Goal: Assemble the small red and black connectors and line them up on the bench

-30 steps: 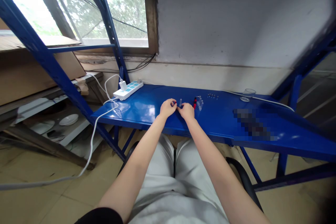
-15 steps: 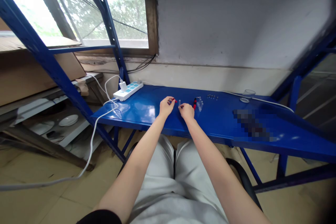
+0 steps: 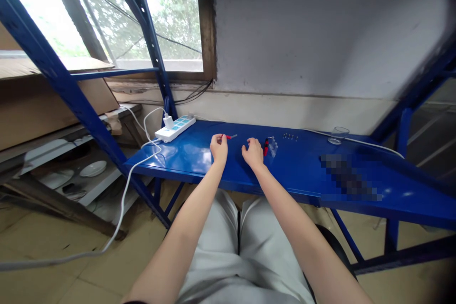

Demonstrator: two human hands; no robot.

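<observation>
My left hand (image 3: 219,148) pinches a slim red stick-like piece (image 3: 228,137) between thumb and fingers. A clear or greyish tip extends from its right end; the exact kind is too small to tell. Across a short gap, my right hand (image 3: 253,152) hovers by the table surface with its fingers loosely curved and apart, and nothing shows in it. Just right of that hand lies a red-and-black piece (image 3: 266,147), beside several clear plastic pieces (image 3: 273,147). Farther back, several tiny metallic-looking parts (image 3: 290,137) stand in a row.
On the blue table (image 3: 295,166), a white power strip (image 3: 175,128) with a plugged-in cable is at the left. A clear glass (image 3: 337,136) stands at the back right near a white cable. A blurred dark object (image 3: 347,175) lies at the right.
The clear piece that was at my right fingertips is now on the end of the red piece in my left hand. My right hand has let go, and the hands have moved slightly apart.
</observation>
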